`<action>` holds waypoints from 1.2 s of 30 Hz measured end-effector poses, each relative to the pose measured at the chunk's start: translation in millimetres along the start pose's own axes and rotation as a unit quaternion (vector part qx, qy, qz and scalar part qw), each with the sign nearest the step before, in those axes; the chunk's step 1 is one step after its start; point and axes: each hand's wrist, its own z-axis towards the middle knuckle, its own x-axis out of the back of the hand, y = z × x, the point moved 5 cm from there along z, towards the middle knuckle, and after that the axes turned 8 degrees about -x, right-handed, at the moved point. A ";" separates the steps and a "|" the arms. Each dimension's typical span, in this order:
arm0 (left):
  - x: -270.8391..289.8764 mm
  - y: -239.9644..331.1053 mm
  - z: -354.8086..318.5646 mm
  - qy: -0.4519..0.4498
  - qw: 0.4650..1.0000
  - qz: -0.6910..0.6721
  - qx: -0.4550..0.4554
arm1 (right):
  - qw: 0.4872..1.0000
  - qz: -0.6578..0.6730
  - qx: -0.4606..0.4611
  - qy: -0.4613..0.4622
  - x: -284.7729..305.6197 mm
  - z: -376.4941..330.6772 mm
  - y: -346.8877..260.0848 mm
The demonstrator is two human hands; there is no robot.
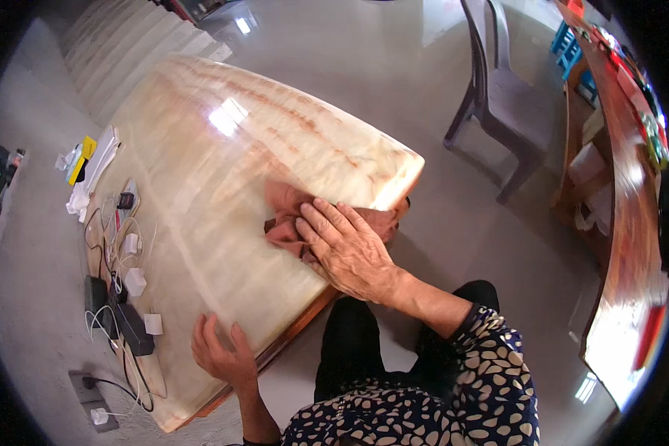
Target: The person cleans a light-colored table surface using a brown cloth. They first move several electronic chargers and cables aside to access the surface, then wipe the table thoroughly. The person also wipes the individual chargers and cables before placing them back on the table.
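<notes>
A reddish-brown cloth [284, 223] lies bunched on a glossy, cream marbled tabletop [193, 178], near its right corner. Part of it hangs over the edge there. On top of the cloth rests my right hand [349, 253], palm down, fingers stretched out and pressed flat; its thumb is hidden. My left hand [224, 353] is at the near edge of the table, holding nothing, with its fingers apart and touching or just above the surface.
Along the wall side of the table sit a black power strip [132, 327], white chargers [134, 281], tangled cables and a stack of papers [97, 171]. A wall socket [93, 401] is below. A grey plastic chair [516, 111] stands beyond; a cluttered wooden counter [632, 223] runs along the right.
</notes>
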 end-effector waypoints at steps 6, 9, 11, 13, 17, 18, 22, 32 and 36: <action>0.2 -1.7 2.3 -0.017 1.000 0.007 0.009 | 0.986 -0.096 0.073 -0.119 -4.4 47.4 65.2; 0.1 -5.3 1.6 -0.020 1.000 0.010 0.019 | 0.984 -0.132 0.059 -0.102 -24.5 93.6 105.6; -3.3 -5.3 2.9 -0.021 1.000 0.006 0.023 | 0.987 -0.113 0.032 -0.108 -34.2 123.7 127.8; -5.5 -0.9 5.9 -0.021 1.000 -0.006 0.022 | 0.993 -0.090 0.015 -0.071 -39.6 149.1 142.4; -0.1 -2.5 11.5 -0.047 0.998 -0.004 0.046 | 0.981 0.035 0.101 -0.162 -51.8 174.1 123.3; 0.5 -1.9 12.2 -0.052 0.998 0.001 0.045 | 0.964 0.053 0.176 -0.194 -54.7 170.1 114.5; -0.5 -4.6 11.0 -0.080 0.996 0.015 0.042 | 0.911 0.132 0.288 -0.266 -44.0 129.9 76.0; -6.2 -0.7 34.4 -0.195 0.969 -0.019 0.152 | 0.894 0.096 0.258 -0.354 -45.5 149.2 95.3; -61.9 35.6 114.2 -0.191 0.962 -0.082 0.179 | 0.904 0.061 0.233 -0.352 -63.3 179.4 105.9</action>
